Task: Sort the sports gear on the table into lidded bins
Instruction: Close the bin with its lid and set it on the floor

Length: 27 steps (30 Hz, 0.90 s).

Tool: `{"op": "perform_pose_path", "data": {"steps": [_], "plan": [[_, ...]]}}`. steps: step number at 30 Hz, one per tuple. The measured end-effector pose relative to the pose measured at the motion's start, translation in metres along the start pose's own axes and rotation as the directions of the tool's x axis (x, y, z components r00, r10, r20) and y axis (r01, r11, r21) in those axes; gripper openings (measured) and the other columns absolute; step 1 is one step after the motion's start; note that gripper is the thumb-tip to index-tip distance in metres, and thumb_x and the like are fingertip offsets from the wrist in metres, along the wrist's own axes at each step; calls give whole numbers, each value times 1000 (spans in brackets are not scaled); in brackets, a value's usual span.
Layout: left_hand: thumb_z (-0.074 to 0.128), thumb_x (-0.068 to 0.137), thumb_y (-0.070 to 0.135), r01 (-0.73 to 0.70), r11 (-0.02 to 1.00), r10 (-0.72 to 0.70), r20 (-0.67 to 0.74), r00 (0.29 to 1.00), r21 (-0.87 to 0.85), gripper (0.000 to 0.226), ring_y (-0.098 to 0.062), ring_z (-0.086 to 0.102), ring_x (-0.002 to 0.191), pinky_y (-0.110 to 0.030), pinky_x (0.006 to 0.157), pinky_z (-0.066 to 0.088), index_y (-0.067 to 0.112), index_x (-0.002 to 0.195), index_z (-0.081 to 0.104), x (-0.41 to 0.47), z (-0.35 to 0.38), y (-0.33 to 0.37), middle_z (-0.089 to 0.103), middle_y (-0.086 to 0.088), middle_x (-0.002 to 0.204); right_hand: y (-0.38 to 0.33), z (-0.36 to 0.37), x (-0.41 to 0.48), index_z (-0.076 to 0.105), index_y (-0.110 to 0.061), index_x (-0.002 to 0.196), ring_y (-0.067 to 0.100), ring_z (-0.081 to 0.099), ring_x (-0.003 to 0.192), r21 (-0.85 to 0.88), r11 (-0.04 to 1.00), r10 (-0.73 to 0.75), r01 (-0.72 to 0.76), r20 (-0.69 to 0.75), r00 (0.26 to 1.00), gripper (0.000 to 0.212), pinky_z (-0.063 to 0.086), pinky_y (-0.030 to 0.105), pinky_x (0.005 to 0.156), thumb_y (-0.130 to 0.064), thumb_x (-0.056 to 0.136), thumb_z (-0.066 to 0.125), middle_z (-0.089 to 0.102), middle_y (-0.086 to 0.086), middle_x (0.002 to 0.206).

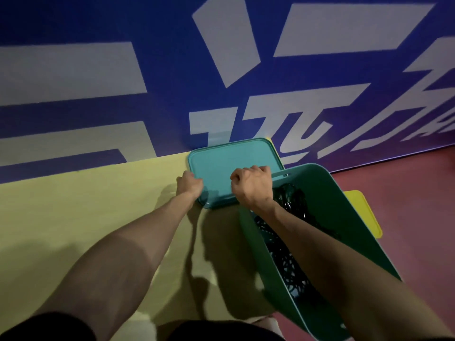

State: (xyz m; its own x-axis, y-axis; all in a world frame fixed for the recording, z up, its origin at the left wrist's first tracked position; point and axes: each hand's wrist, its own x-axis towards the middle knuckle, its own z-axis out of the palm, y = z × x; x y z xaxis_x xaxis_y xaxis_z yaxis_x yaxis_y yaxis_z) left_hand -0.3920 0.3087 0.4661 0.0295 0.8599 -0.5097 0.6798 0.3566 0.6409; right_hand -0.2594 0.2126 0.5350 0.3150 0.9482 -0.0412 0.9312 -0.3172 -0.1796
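Far right corner of tabletop: teal lid. Your left hand curls round its left edge, your right hand round its near edge, fingertips hidden. Green bin at the right edge; black tangle inside, indistinct, partly behind your forearm.

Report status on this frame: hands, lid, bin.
Left hand and right hand both grip teal lid. Green bin beside it uncovered, dark cords inside. No obstruction seen.

The yellow table bears 1 teal lid at its far right corner.
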Motion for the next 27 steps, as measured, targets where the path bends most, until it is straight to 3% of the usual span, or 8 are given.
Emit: {"op": "perform_pose_path", "data": {"steps": [6,9,13,18,21,24,27], "plan": [[55,92,19,47,981,-54,30,998,188,49,-43,47,120,-46,94,41,-3,131,35,17,24,-27,38,-22,138,6,-1,0,70,-27,96,15,56,86,-41,999,8,-7,13,1000,31,34,34,87,-34,90,40,69,-6,82],[48,96,15,11,974,-11,2,1000,225,38,-44,50,113,-48,86,43,-2,128,35,16,37,-36,41,-22,134,4,1,1,70,-28,96,15,56,86,-43,999,9,-8,5,1000,32,34,34,87,-36,90,39,68,-7,80],[40,97,5,19,966,-21,5,1000,259,34,-44,52,112,-48,88,42,-2,129,33,16,43,-41,48,-26,129,6,2,-1,70,-28,95,14,56,85,-79,997,9,-8,1,1000,35,34,34,86,-37,91,37,70,-7,81],[48,95,8,3,967,-20,64,998,256,35,-40,56,107,-44,85,46,-2,127,38,13,36,-39,56,-23,121,6,1,-1,69,-26,90,15,53,80,-77,997,9,-8,12,1000,35,35,35,85,-34,91,35,67,-6,75],[54,92,15,12,990,-33,151,988,139,30,-32,59,96,-35,74,46,4,120,53,3,21,-39,62,-16,114,4,2,-2,68,-24,86,16,53,76,-103,995,17,-15,24,1000,37,36,35,82,-32,90,32,66,-5,72],[59,89,19,78,995,-63,215,975,-61,32,-27,61,93,-33,70,51,7,118,56,-6,2,-33,64,-12,111,4,-2,-3,68,-23,100,18,57,88,-10,1000,16,-15,64,998,34,33,37,89,-34,90,38,70,-1,87],[55,89,16,106,946,-41,213,976,-306,23,-26,64,95,-38,84,55,8,109,59,-25,-22,-17,67,-10,105,4,-14,-5,61,-24,118,18,58,102,80,997,-6,-2,102,995,33,30,38,99,-34,92,43,70,-3,107]]}}
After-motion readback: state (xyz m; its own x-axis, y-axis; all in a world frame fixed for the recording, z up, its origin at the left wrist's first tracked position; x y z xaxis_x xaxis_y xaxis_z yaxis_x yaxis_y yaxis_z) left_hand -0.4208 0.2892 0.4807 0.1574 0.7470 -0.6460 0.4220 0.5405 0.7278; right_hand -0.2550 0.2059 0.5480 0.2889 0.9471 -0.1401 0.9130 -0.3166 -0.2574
